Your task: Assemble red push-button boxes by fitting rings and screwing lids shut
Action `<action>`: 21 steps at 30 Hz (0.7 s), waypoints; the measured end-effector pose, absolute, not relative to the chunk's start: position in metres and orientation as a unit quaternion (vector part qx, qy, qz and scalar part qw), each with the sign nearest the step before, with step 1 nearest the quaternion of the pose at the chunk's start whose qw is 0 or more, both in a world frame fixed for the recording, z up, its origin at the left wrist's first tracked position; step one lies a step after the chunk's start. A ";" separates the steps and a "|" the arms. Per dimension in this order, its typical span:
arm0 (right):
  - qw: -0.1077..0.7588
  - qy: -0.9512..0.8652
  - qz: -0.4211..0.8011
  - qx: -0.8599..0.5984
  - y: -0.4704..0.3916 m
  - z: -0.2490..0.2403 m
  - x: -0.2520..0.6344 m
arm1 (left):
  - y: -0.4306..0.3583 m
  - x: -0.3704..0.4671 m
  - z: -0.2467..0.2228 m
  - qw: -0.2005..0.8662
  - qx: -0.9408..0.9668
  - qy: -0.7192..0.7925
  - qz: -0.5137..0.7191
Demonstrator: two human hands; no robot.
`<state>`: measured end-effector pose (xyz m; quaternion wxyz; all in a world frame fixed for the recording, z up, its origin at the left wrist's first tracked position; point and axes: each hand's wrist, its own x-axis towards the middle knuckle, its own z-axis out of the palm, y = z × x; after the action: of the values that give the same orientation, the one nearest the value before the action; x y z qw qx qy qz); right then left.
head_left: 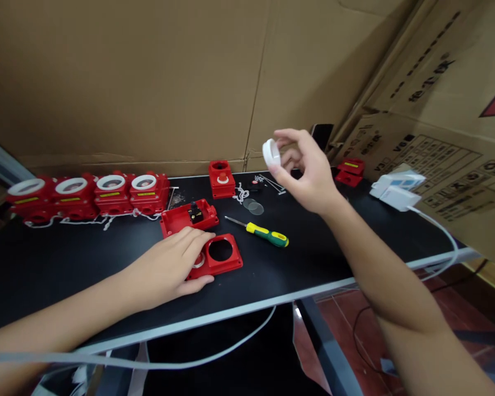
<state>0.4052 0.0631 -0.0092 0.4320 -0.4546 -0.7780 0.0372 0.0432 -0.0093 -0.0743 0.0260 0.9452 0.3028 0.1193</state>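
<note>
My right hand (303, 170) is raised above the table, pinching a white plastic ring (271, 153) between thumb and fingers. Below and to the left, my left hand (181, 258) lies over a red cover plate (230, 267), thumb at its near edge and fingers across its top. This plate has a large round hole at its right end; the part under my palm is hidden. Just behind it sits an open red housing (175, 221) with a black switch block (195, 213) inside. A yellow and green screwdriver (268, 234) lies right of the plate.
Several assembled red boxes (113, 195) with white rings line the back left. Toward the back middle are another red box (221, 181), clear discs (256, 208) and small hardware. White adapters (398, 190) with a cable sit at right. Cardboard (148, 82) walls the back.
</note>
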 end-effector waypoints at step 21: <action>0.209 -0.933 0.226 -0.189 0.025 -0.045 0.349 | -0.006 0.045 -0.066 0.135 0.910 0.360 0.153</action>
<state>0.3490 0.0246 -0.0450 0.2086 -0.1888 -0.9326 0.2261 0.0448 -0.0063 -0.0658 0.1349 0.9102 0.3604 0.1531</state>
